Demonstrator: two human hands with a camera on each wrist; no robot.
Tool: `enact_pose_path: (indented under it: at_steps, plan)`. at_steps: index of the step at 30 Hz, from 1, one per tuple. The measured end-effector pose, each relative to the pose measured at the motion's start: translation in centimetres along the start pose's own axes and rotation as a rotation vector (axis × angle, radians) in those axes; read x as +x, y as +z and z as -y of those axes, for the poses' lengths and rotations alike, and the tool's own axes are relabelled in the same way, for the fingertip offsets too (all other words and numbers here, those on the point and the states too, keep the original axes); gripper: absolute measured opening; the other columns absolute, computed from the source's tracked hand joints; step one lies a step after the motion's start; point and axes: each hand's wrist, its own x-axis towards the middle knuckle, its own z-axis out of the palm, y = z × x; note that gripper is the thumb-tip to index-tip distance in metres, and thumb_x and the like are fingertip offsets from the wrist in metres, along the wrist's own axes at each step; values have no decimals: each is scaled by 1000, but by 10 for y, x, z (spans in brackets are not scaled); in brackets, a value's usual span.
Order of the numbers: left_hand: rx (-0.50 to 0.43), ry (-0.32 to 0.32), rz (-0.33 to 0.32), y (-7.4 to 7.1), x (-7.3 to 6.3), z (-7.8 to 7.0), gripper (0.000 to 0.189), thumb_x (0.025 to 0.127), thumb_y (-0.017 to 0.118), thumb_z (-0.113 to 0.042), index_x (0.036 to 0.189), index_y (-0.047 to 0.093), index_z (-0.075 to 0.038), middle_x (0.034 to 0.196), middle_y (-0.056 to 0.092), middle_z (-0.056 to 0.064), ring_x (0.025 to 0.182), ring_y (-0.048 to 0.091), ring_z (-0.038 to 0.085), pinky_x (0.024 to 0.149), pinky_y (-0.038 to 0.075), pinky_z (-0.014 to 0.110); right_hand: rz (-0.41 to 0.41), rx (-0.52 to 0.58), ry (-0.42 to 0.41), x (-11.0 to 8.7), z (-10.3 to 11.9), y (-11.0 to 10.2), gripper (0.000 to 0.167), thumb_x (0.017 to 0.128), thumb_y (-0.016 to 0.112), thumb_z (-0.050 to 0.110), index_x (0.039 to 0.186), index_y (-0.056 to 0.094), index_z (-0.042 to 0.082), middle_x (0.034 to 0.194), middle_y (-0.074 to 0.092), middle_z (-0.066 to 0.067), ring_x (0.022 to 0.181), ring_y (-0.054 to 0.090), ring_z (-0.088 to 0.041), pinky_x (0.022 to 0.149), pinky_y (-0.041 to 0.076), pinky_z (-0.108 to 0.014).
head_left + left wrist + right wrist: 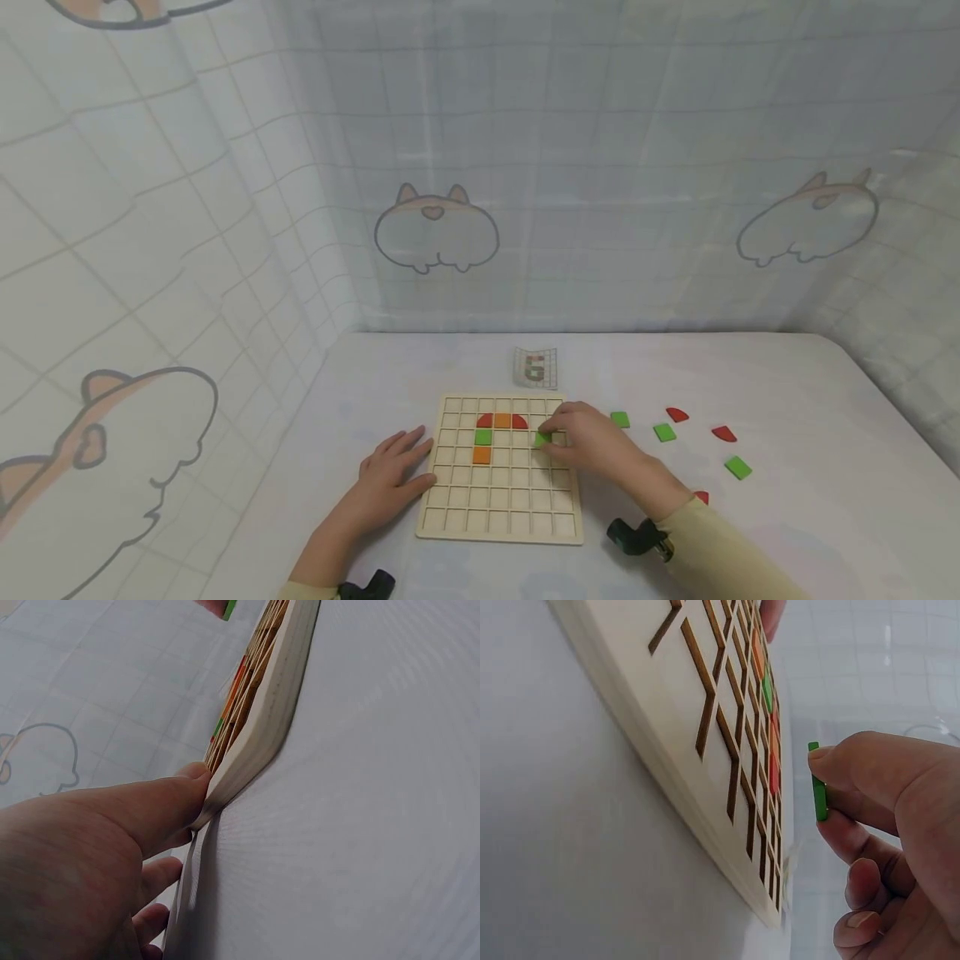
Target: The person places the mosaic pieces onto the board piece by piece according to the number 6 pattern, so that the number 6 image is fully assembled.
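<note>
A light wooden grid board (pixel 498 521) lies flat, with red quarter-round, orange square and green square tiles set in some of its cells. My left hand (pixel 390 475) rests at the board's left edge, fingers fairly straight; in the left wrist view its thumb (pixel 161 806) touches the rim. Over the board's right side, my right hand (pixel 596 442) pinches a green square tile (pixel 818 784) between thumb and fingers. That tile is held above the board surface, apart from it, in the right wrist view.
Loose green squares (pixel 664 432) and red quarter-round tiles (pixel 724 433) are scattered right of the board. One red tile (pixel 702 497) is partly hidden by my right forearm. Behind the board lies a small printed pattern card (pixel 536 368). Patterned curtains (pixel 600 208) enclose the table.
</note>
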Motion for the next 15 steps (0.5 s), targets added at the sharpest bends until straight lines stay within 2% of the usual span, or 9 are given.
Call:
enact_pose_path:
  at_steps: [5,11,15]
  plan:
    - [-3,0,5,-1,0,0,63,92,68,-48,146,52,-20,158,34,-1,147,19,32,108,18,65,11,32,-52,7,7,5,19,85,79,24,102,79,15,94,65,9,89,56,-10,78,51,-29]
    - [-6,10,7,-2,0,1,62,92,67,-46,146,52,-19,158,34,0,147,19,33,108,19,66,28,0,-104,15,15,15,18,87,77,27,101,79,15,93,65,9,87,54,-7,79,50,-27]
    - [-7,17,8,-2,1,0,62,92,68,-45,146,52,-19,158,34,1,146,20,33,108,19,66,36,6,-139,19,20,19,17,87,76,25,101,79,15,90,64,8,83,53,-7,75,49,-26]
